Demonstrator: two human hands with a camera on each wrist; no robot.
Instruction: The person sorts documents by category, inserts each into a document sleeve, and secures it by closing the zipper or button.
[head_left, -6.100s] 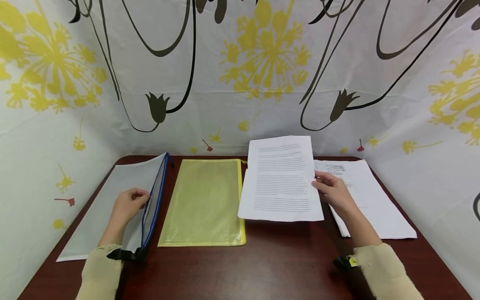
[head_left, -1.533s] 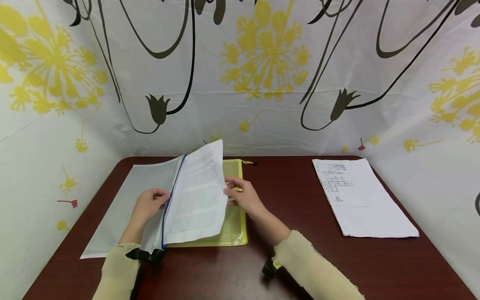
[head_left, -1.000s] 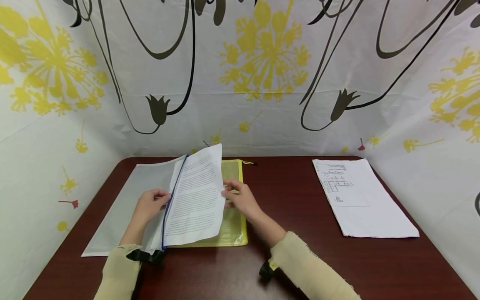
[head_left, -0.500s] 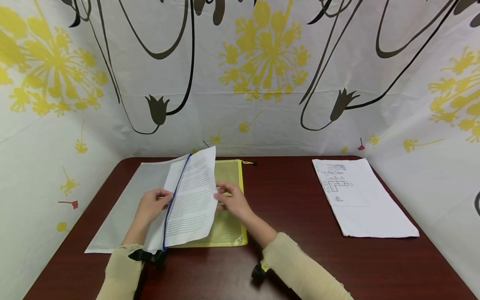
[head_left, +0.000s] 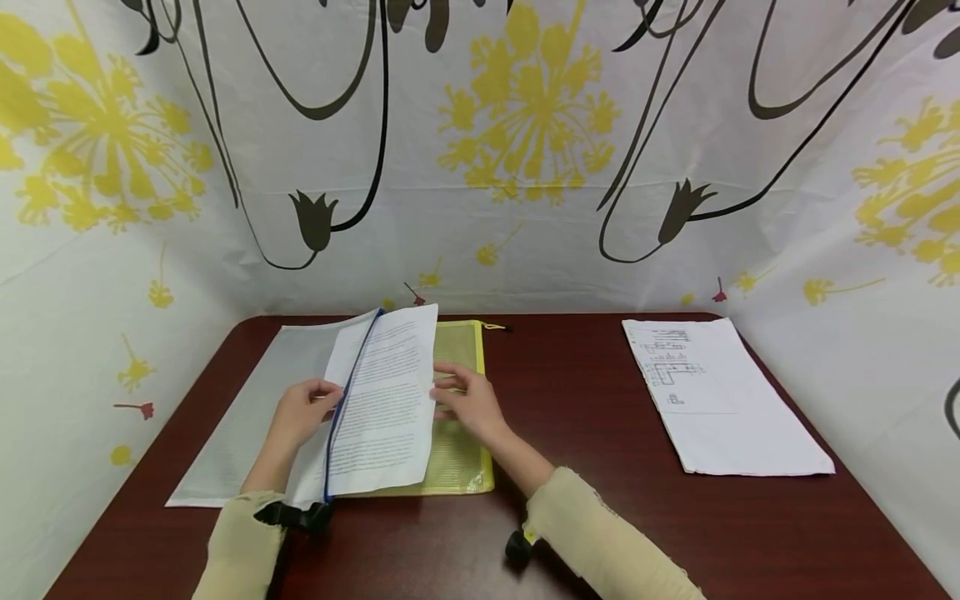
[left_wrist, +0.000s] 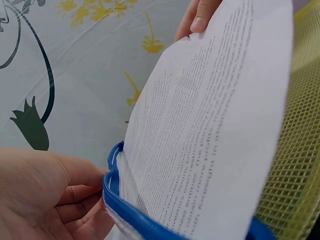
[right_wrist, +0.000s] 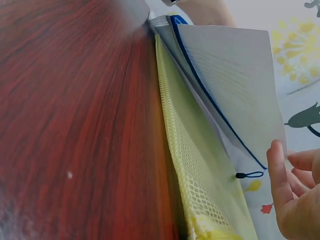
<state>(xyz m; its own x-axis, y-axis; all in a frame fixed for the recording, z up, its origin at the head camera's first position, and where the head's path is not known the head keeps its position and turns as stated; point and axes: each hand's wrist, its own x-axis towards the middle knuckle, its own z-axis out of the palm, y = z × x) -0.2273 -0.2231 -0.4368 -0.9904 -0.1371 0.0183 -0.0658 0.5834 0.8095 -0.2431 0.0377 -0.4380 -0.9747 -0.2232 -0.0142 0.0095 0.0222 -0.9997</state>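
A clear mesh pouch (head_left: 247, 400) with a blue zip edge lies at the left, its mouth held up. My left hand (head_left: 302, 410) pinches the blue edge (left_wrist: 114, 192) between thumb and fingers. Printed sheets (head_left: 386, 400) stand partly inside the pouch, their right part outside it. My right hand (head_left: 471, 404) holds the sheets' right edge, thumb in front and fingers behind; in the right wrist view the hand (right_wrist: 295, 187) is at that edge. Under the sheets lies a yellow mesh pouch (head_left: 461, 450), partly covered.
A stack of white papers (head_left: 738, 417), the top one with a drawing, lies at the right of the dark red table (head_left: 585, 517). A patterned cloth (head_left: 525, 250) stands behind and at both sides. The yellow pouch's zip cord (head_left: 497, 327) reaches toward the back edge.
The printed sheets came from right of the yellow pouch to the left and went partly into the clear pouch. My left hand and the blue edge moved right; lately the sheets slid slightly further left.
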